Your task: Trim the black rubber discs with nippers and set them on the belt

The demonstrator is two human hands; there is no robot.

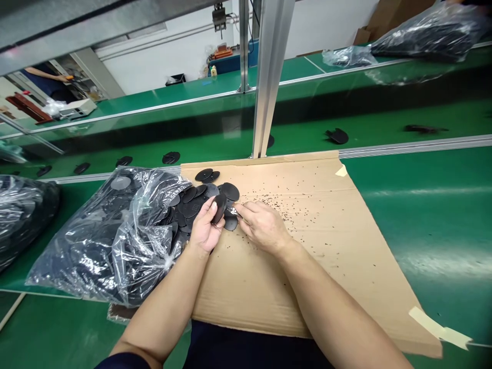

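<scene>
My left hand (205, 228) grips a black oval plastic disc (220, 207), held on edge between thumb and fingers. My right hand (261, 224) rests beside it on the cardboard sheet (319, 225), fingers curled and pinched at a small thing I cannot make out near the disc. A heap of similar black discs (192, 205) spills from a clear plastic bag (115, 236) just left of my hands. Tiny black specks (292, 197) lie scattered over the cardboard to the right.
A green conveyor belt (346, 115) runs behind, carrying single black discs (337, 136). An aluminium post (269, 77) rises just beyond the cardboard. More bagged parts lie at far left (23, 215) and top right (426, 33). Another person's arm (46, 76) shows at far left.
</scene>
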